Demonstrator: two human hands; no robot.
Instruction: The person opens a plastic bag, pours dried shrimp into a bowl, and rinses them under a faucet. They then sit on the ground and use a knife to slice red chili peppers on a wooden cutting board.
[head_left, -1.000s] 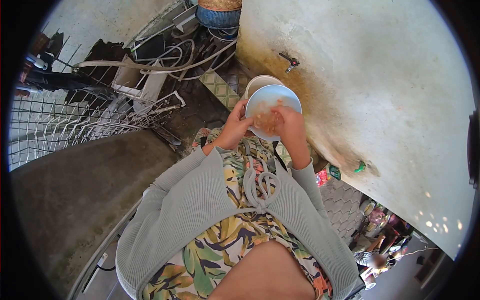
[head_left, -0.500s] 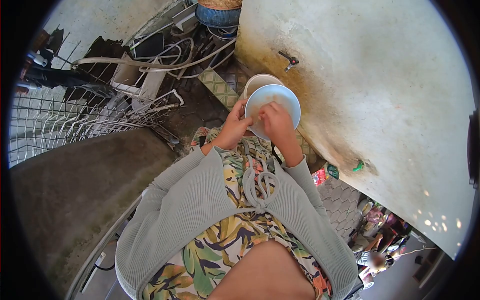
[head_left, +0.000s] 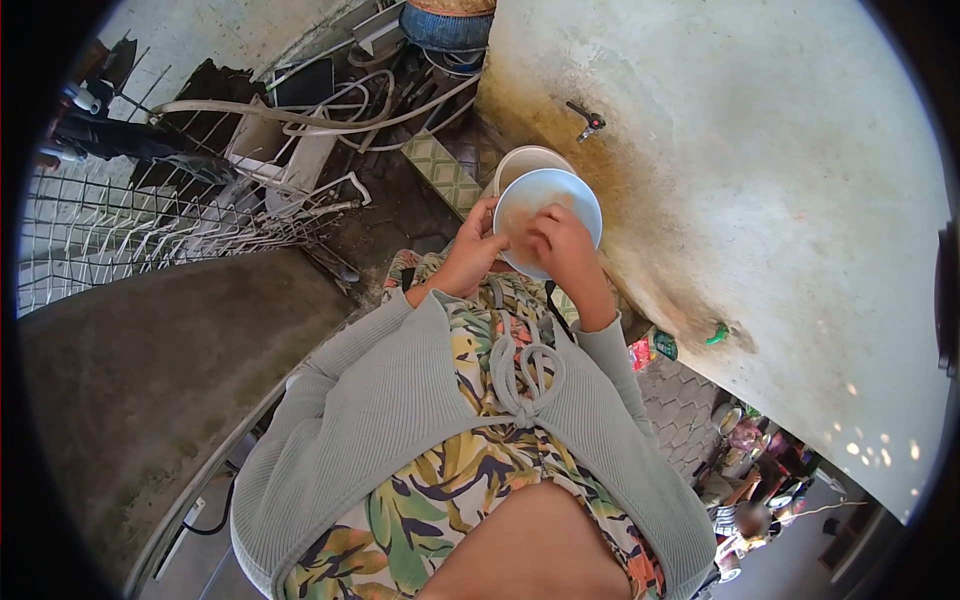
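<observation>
Since first frame, our right hand [head_left: 568,250] has shifted from bowl's [head_left: 583,203] right side toward middle. Left hand [head_left: 463,262] grips rim. Right fingers curl inside; grip: cannot tell. We judge handling underway, cloudy contents [head_left: 516,222] remaining. Tub [head_left: 530,152] just beyond hands.

Below me I see grey paving [head_left: 678,405]. At its edge is a red packet [head_left: 641,354], beside a green item [head_left: 665,345].
</observation>
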